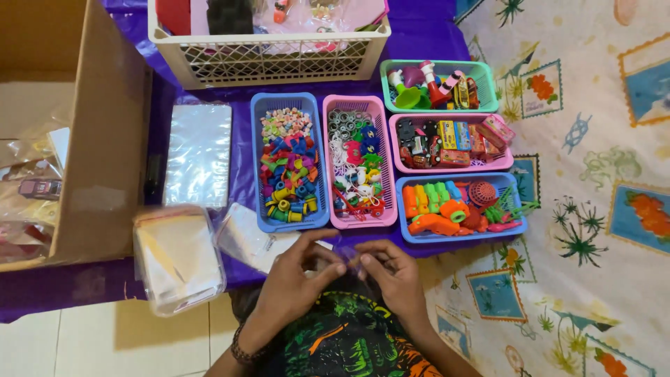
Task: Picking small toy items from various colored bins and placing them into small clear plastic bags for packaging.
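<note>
Your left hand and right hand each keep a fingertip grip pinching a small clear plastic bag between them. Its long axis runs left to right, just below the pink basket.

Purple cloth under everything. Two blue baskets, two pink baskets, one green basket, all filled with multicoloured small toys. White lattice crate. Brown cardboard box. Cream mat patterned with palm trees and stamp-like pictures. Black shirt printed green and orange.
</note>
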